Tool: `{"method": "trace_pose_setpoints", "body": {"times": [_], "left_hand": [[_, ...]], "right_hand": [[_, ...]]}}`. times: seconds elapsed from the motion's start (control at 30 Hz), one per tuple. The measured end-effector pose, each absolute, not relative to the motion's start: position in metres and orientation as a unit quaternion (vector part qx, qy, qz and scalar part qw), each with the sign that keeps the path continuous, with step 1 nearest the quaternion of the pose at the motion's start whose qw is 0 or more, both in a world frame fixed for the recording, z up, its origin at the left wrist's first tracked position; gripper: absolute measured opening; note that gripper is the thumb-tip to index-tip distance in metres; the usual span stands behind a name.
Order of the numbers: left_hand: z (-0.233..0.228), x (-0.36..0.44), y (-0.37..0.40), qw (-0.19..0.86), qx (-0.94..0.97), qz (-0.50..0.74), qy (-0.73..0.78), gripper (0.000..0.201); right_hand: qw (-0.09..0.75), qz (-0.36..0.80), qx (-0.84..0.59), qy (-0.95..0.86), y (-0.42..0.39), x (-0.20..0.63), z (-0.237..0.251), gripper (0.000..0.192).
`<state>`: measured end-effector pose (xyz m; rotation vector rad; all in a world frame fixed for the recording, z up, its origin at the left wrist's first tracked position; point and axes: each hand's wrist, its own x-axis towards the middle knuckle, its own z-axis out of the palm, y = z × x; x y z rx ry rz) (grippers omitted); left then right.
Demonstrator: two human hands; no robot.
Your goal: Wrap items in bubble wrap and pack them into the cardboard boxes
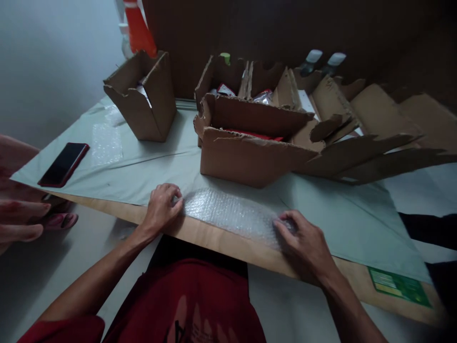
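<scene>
A strip of clear bubble wrap [228, 212] lies flattened along the front edge of the table, directly before me. Its left end is pinched between the thumb and fingers of my left hand [164, 205]. My right hand [302, 238] grips the opposite end, the thumb and forefinger closed on it. Just behind the strip stands a long cardboard bin [250, 159] with something red inside.
Several cardboard bins stand behind, with bottles [335, 62] at the back. A separate cardboard box [150, 109] is at left, near a phone [64, 164] and another bubble wrap piece [106, 143]. A green label [398, 286] marks the right front edge. Someone's pink clothing [16, 176] shows at left.
</scene>
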<state>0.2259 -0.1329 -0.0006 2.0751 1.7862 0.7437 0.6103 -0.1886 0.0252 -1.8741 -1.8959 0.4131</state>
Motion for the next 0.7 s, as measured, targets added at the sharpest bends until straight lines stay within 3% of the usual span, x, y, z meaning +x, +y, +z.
{"method": "trace_pose_setpoints", "body": {"times": [0.13,0.23,0.3,0.4,0.5,0.6,0.7], "left_hand": [[0.022,0.192,-0.121,0.244,0.669,0.304,0.633,0.021],[0.045,0.171,-0.086,0.191,0.703,0.267,0.631,0.046],[0.057,0.172,-0.051,0.13,0.742,0.2,0.627,0.056],[0.061,0.191,0.003,0.062,0.783,0.107,0.61,0.057],[0.05,0.21,0.032,0.058,0.806,0.079,0.583,0.062],[0.03,0.205,0.013,0.038,0.82,0.144,0.553,0.064],[0.01,0.179,-0.057,0.023,0.844,0.253,0.472,0.047]], "right_hand": [[0.298,0.377,-0.631,-0.609,-0.222,0.57,0.041,0.047],[0.346,0.559,-0.552,-0.513,-0.238,0.519,0.023,0.058],[0.392,0.612,-0.513,-0.456,-0.241,0.482,0.005,0.06],[0.433,0.585,-0.519,-0.449,-0.236,0.441,-0.015,0.048],[0.426,0.533,-0.539,-0.494,-0.228,0.427,-0.019,0.038],[0.377,0.533,-0.54,-0.532,-0.222,0.43,-0.01,0.045],[0.323,0.529,-0.531,-0.577,-0.217,0.434,0.002,0.048]]}}
